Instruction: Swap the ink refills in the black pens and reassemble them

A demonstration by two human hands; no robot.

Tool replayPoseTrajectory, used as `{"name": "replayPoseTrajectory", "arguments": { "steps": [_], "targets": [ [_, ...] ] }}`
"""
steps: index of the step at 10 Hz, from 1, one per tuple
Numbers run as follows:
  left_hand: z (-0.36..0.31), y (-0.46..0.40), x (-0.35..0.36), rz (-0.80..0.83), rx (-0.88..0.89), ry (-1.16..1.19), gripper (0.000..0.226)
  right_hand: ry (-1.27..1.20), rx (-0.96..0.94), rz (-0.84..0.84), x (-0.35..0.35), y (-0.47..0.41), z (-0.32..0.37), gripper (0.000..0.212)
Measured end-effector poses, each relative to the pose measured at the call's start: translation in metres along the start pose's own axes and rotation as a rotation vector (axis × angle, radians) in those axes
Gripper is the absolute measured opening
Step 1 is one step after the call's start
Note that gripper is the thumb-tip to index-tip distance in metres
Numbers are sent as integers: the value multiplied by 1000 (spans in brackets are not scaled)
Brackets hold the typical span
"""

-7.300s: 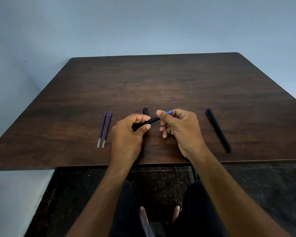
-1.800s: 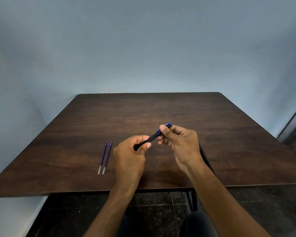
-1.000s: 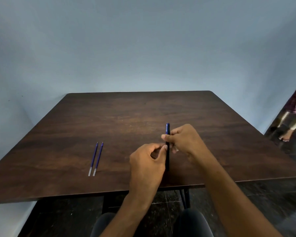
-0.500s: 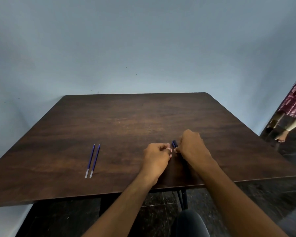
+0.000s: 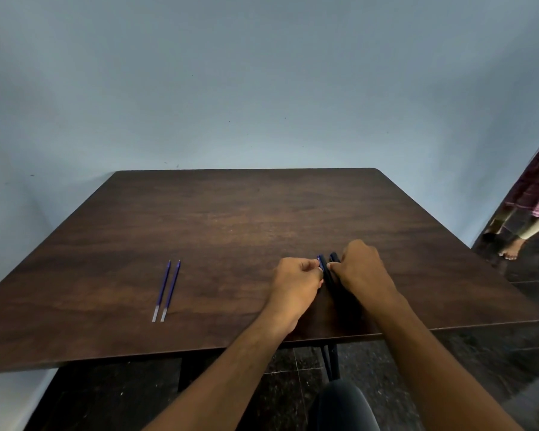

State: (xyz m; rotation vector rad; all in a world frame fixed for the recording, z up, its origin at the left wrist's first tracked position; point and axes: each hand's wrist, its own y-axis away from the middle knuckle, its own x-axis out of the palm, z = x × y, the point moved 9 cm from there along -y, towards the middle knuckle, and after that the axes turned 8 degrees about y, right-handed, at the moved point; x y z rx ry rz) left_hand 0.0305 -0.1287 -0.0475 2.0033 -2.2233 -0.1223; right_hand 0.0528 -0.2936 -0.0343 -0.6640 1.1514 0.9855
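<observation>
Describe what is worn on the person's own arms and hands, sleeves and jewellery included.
Nothing is worn on either: the left hand and right hand are bare, without gloves, and no rings, watch or bands show. Both forearms are bare all the way to the frame's bottom edge, with no sleeve in view.

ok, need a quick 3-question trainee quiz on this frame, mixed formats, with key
1. True or false: the two blue refills lie side by side, left of both hands.
2. How many black pens show between the left hand and right hand? A) none B) two C) four
3. Fill in: the refills rest on the ___.

Key: 1 true; 2 B; 3 table
</observation>
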Motion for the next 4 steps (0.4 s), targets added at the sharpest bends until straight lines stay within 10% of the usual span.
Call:
{"name": "replayPoseTrajectory", "arguments": {
  "steps": [4],
  "targets": [
    [-51,3,-36,-116,477,-471,30,-164,-308,-210,-34,29,41,19]
  ]
}}
